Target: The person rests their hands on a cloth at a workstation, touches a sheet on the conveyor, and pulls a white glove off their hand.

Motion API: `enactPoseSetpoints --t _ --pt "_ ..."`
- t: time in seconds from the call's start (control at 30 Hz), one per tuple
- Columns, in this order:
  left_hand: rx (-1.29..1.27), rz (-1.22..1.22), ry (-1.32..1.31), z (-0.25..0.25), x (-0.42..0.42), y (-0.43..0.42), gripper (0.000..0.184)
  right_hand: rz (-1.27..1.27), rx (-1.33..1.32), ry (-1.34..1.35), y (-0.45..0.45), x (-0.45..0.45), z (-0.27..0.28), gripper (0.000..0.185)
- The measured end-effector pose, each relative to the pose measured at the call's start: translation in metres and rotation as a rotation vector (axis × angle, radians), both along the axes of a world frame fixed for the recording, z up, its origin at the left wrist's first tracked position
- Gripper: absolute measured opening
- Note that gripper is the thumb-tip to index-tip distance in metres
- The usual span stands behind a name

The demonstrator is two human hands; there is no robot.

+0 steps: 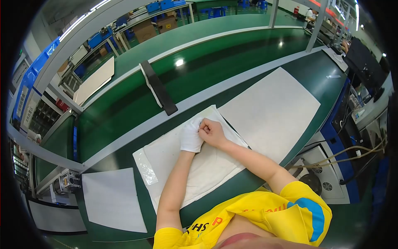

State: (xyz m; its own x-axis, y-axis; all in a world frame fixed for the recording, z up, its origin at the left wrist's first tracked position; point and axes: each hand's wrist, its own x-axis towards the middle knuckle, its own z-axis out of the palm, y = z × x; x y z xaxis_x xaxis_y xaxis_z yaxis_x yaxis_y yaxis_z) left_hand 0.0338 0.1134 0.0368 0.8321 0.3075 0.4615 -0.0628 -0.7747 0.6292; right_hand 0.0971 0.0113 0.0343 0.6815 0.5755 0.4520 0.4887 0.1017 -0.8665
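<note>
My left hand (191, 135) wears a white glove, and its fingers are largely hidden from view. My bare right hand (212, 132) is closed against the right side of that glove, with its curled fingers seeming to pinch the cloth there. Both hands meet above a padded white sheet or flat bag (215, 172) on the green worktable (166, 124). A clear, shiny strip (146, 168) runs along the left end of this sheet. What lies between the fingers, if anything, cannot be made out.
To the right lies a large pale board (273, 108); a smaller white sheet (112, 199) lies at left. Beyond the metal rail, a dark bar (159, 89) crosses the green conveyor belt (224, 62). A monitor (362, 66) and cables (352, 155) are at right.
</note>
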Motion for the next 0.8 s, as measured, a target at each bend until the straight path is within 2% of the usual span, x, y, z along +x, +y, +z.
enactPoseSetpoints --t 0.3,0.43,0.8 --pt "0.075 0.023 0.017 -0.0003 -0.0001 -0.0003 0.006 -0.014 -0.004 -0.035 -0.0010 -0.0005 0.0022 0.013" --pt "-0.026 -0.009 0.023 0.0003 -0.0012 -0.0003 0.008 -0.016 -0.020 -0.025 0.0000 -0.0003 0.0019 0.014" --pt "0.026 0.031 0.006 0.0030 -0.0011 -0.0024 0.007 -0.011 -0.034 0.024 0.0001 0.0014 -0.0004 0.015"
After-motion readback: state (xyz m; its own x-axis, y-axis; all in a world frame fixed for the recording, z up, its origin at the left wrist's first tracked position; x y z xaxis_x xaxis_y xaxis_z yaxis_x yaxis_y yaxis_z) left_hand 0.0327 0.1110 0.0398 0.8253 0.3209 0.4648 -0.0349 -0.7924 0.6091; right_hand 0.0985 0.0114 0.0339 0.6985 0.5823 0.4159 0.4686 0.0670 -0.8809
